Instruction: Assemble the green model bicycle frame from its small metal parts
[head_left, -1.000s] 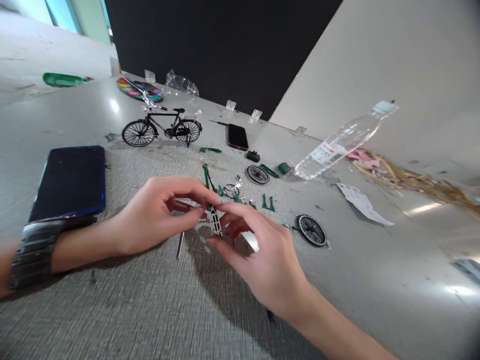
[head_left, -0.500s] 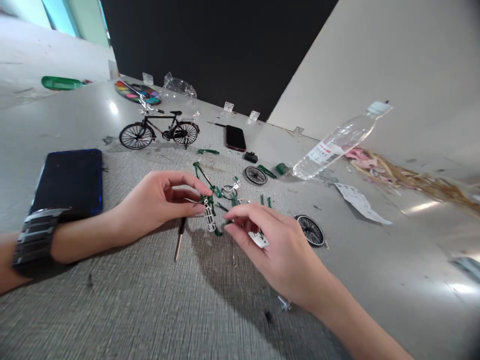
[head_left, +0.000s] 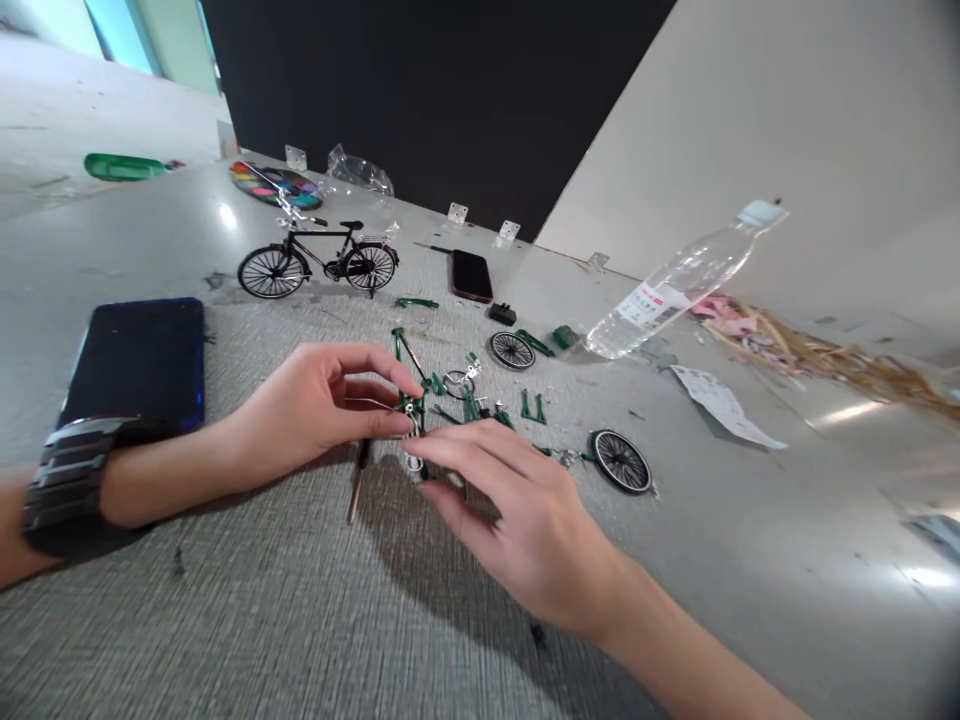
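Between the thumb and forefinger of my left hand (head_left: pixel 337 395) is a small green bicycle frame (head_left: pixel 407 350), its tube pointing away from me. A silver rack (head_left: pixel 414 462) lies against the frame's near end. My right hand (head_left: pixel 517 500) has its fingertips at the rack and covers part of it; thumb and forefinger are a little apart at the frame's lower end. A screwdriver (head_left: pixel 355 492) lies beside my left fingers. Right of the frame are small green parts (head_left: pixel 533 406), a loose wheel (head_left: pixel 512 350) and another wheel (head_left: pixel 621 461).
A black model bicycle (head_left: pixel 322 260) stands at the back left, near a paint palette (head_left: pixel 276 186). A dark tablet (head_left: pixel 135 360) lies left, and a phone (head_left: pixel 471 275) behind the parts. A plastic bottle (head_left: pixel 652 300) and paper sheet (head_left: pixel 724 403) are at the right.
My right hand has moved left from beside the frame to the silver rack, uncovering green parts and more of the far-right wheel's surroundings. My left hand keeps its hold, nearly still.
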